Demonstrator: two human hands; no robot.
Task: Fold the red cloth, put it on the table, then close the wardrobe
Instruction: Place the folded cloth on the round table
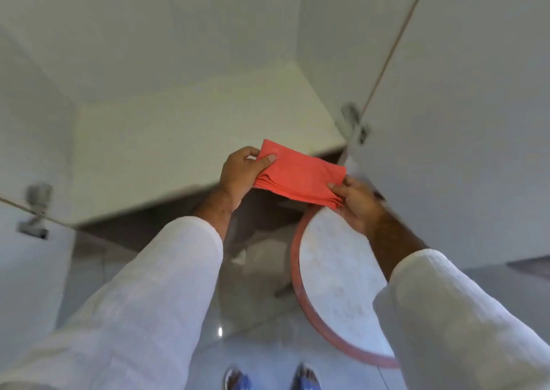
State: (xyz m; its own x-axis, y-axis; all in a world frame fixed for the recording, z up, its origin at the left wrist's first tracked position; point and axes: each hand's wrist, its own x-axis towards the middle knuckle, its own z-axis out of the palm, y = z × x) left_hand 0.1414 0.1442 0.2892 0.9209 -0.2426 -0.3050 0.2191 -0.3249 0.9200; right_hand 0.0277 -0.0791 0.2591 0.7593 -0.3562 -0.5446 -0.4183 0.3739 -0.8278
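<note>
The red cloth [299,175] is folded into a thick rectangle of several layers and held in the air between both hands. My left hand [241,175] pinches its left end, thumb on top. My right hand [358,203] grips its right end from below. The cloth hovers just above the far edge of a round table [336,273] with a pale marbled top and a red rim. Behind the cloth the white wardrobe stands open, with a bare shelf [178,139] inside. Its right door [464,121] is swung out next to my right hand.
The left wardrobe door [26,255] is also swung out at the lower left, with a metal hinge [35,208]. Another hinge [355,121] sits on the right door. Glossy floor tiles [256,330] and my feet show below.
</note>
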